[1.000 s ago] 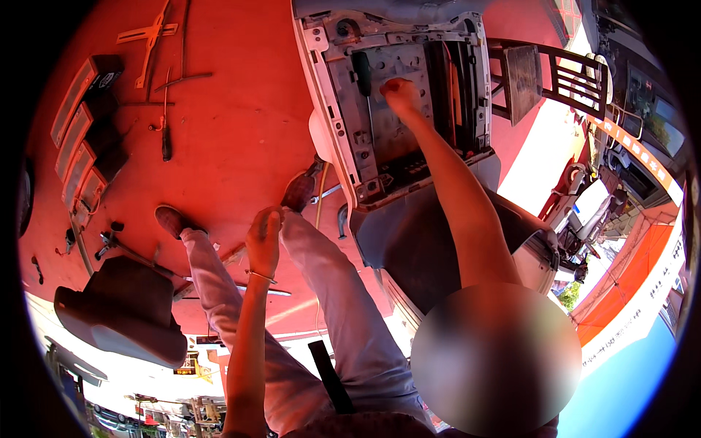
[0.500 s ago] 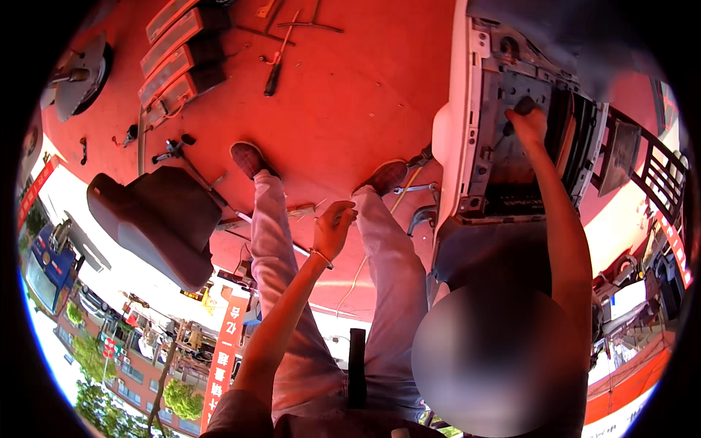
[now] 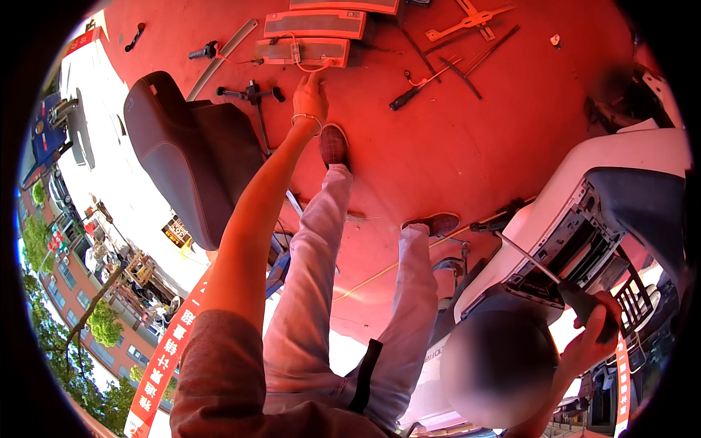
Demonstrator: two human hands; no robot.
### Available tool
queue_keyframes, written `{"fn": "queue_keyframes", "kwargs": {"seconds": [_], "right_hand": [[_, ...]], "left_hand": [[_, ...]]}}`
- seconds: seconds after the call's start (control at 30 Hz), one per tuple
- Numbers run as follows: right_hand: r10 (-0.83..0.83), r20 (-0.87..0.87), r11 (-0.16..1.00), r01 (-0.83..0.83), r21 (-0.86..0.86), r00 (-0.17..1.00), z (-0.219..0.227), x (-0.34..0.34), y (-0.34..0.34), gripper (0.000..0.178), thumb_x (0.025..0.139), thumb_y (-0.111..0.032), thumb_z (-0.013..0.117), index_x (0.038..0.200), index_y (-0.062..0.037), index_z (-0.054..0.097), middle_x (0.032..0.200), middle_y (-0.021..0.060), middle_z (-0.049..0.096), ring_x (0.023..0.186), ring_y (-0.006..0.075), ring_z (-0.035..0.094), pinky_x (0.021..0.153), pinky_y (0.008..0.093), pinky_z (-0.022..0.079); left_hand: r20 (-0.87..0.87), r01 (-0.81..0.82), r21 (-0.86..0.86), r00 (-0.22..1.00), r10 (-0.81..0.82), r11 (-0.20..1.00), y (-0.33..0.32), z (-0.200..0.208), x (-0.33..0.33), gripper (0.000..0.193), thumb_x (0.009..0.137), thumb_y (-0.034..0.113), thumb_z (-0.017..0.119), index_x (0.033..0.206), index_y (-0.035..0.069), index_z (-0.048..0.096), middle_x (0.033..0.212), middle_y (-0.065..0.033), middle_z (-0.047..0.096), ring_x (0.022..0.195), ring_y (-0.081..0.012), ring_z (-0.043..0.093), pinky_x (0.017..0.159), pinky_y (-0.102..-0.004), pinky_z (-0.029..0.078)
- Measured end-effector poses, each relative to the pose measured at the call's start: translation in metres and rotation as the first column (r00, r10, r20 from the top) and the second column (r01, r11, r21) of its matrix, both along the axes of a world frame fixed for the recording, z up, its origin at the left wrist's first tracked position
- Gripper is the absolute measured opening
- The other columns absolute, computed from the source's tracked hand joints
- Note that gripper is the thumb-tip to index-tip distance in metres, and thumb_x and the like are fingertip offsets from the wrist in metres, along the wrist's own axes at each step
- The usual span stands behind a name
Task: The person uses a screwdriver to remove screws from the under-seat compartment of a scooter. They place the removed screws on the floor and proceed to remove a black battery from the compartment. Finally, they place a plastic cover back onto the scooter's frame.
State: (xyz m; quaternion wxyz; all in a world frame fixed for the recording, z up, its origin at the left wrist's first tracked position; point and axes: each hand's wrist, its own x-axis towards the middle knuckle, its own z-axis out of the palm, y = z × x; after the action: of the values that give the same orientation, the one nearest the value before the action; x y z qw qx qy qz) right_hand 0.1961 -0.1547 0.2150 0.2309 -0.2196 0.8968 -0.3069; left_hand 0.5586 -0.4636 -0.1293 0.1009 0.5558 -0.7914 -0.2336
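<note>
The person's right hand is wrapped around the dark handle of a long screwdriver, fingers curled closed on it. The screwdriver is just below the white car body part, and its metal shaft slants up and left across the near edge of that part's exposed inner frame; whether the tip touches anything cannot be told.

The left hand, a thin bracelet on its wrist, reaches far to the left of the car body part, its fingers at the near edge of a grey panel. How far they are open, and whether they grip anything, cannot be told.

Between that panel and the car body part, a dark-handled tool lies on the red floor. A dark padded seat piece is farthest left of the car body part.
</note>
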Motion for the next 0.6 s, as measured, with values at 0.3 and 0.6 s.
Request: {"fn": "queue_keyframes", "kwargs": {"seconds": [0.3,0.6], "right_hand": [[-0.216,0.362,0.973,0.230,0.004,0.907,-0.171,0.194,-0.215,0.020,0.079,-0.014,0.063,0.087,0.0029,0.058,0.076,0.0062,0.059,0.063,0.0105,0.056,0.058,0.0206,0.046],[-0.163,0.254,0.972,0.199,-0.125,0.953,-0.242,0.243,-0.286,0.020,0.078,-0.015,0.065,0.084,0.0035,0.059,0.072,0.0047,0.059,0.064,0.0092,0.055,0.057,0.0210,0.046]], "left_hand": [[0.098,0.492,0.044,0.864,-0.494,0.870,-0.099,-0.066,0.012,0.040,0.070,0.006,0.064,0.107,0.014,0.052,0.103,-0.0070,0.057,0.102,-0.0274,0.049,0.085,-0.0394,0.043],[0.232,0.261,0.336,0.908,-0.349,0.905,-0.129,-0.080,-0.001,0.014,0.081,0.023,0.055,0.088,0.015,0.063,0.077,-0.0087,0.062,0.072,-0.0257,0.060,0.064,-0.0361,0.047]]}}
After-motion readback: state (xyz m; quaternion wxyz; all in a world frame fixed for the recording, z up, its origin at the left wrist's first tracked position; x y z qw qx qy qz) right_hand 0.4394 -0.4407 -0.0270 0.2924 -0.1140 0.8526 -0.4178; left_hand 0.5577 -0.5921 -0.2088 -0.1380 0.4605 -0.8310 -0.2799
